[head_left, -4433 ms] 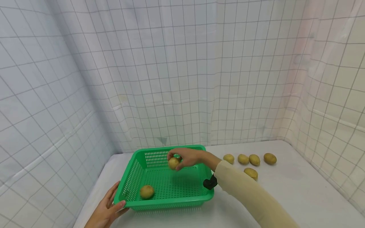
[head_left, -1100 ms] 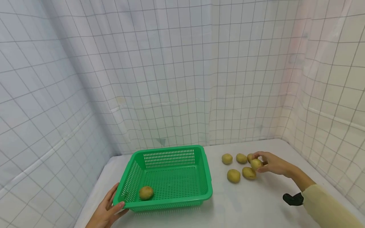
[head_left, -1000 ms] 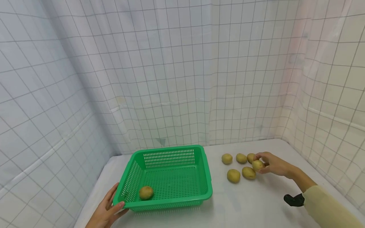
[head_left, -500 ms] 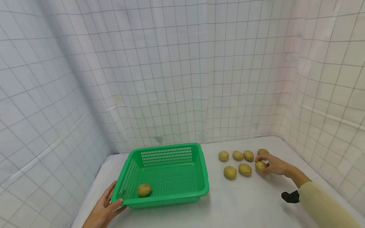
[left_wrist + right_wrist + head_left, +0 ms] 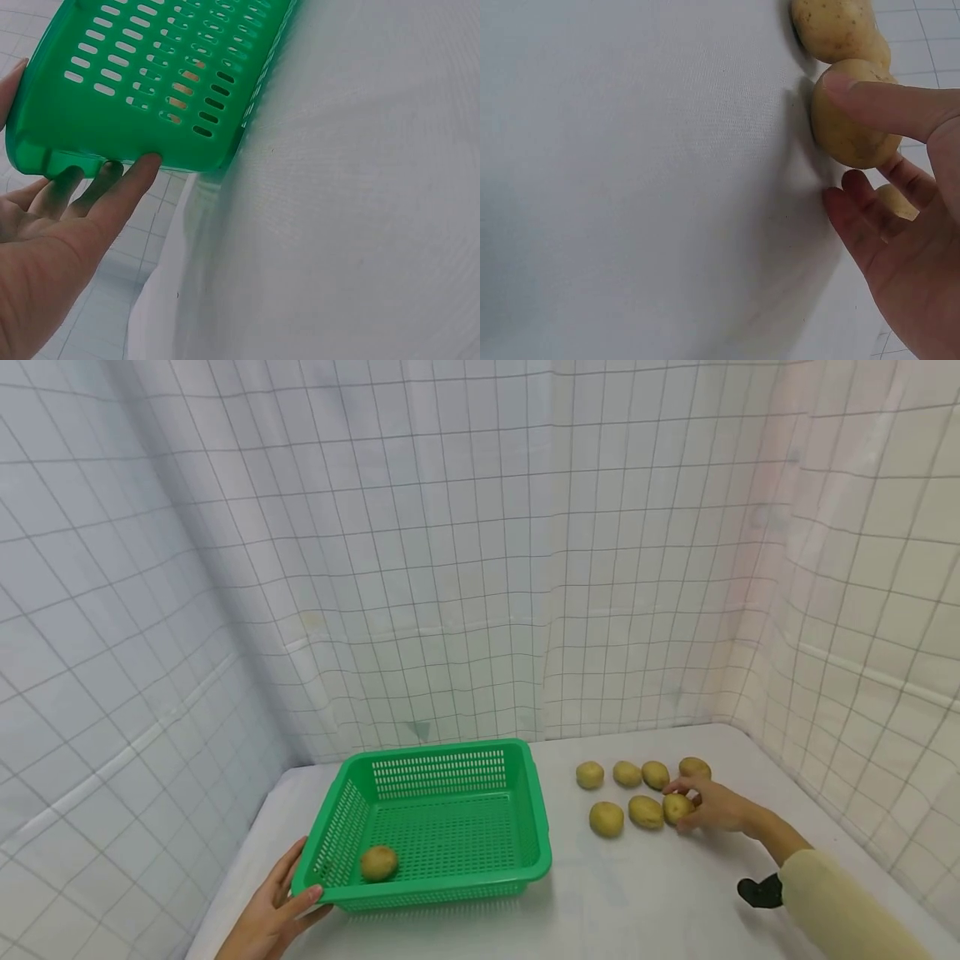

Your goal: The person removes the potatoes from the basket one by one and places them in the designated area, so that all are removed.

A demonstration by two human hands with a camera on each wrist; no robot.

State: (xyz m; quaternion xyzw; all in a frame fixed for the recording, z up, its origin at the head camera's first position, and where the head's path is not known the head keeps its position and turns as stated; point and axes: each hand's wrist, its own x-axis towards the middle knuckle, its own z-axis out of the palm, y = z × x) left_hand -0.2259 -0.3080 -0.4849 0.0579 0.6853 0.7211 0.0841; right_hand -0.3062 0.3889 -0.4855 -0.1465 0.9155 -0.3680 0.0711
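My right hand is at the right end of the front row of potatoes, with its thumb and fingers around a yellow potato. In the right wrist view the thumb presses this potato from one side, close against the neighbouring potato. My left hand grips the near left corner of a green plastic basket, thumb on the rim. The left wrist view shows its fingers against the basket's outer wall. One potato lies inside the basket, near that corner.
Behind the held potato stands a back row of several potatoes. Two more, a rounder potato and an oval potato, lie left of it. White cloth covers the table; gridded white curtains enclose it.
My right hand has gone from over the basket to the table's right side; two more potatoes now lie there. Lately it lowered the held potato beside the front row. The left hand stays put.
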